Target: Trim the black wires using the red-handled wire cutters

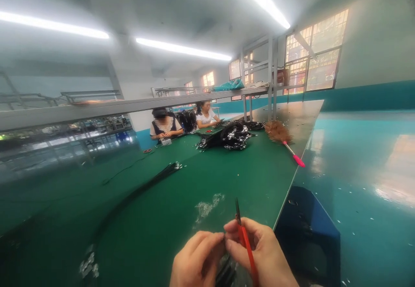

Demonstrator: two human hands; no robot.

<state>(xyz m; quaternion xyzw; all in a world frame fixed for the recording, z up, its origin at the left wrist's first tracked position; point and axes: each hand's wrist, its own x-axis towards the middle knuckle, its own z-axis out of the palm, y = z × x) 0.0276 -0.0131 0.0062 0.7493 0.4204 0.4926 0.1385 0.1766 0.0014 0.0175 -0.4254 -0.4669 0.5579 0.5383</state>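
At the bench's (pixel 181 218) near edge my right hand (pixel 262 254) pinches the red-handled snips (pixel 244 239) while my left hand (pixel 197 259) pinches what looks like a black cable (pixel 225 274), fingertips close enough that I judge a slip could nick them.

Both hands (pixel 233 256) bare: no gloves, no rings, no sleeves visible.

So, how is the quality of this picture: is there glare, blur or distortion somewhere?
Head view: wide-angle bending curves the green table and ceiling tube lights; the lights and window glare white, the floor reflects them; the left side is smeared, while both hands with the red-handled tool stay fairly sharp.
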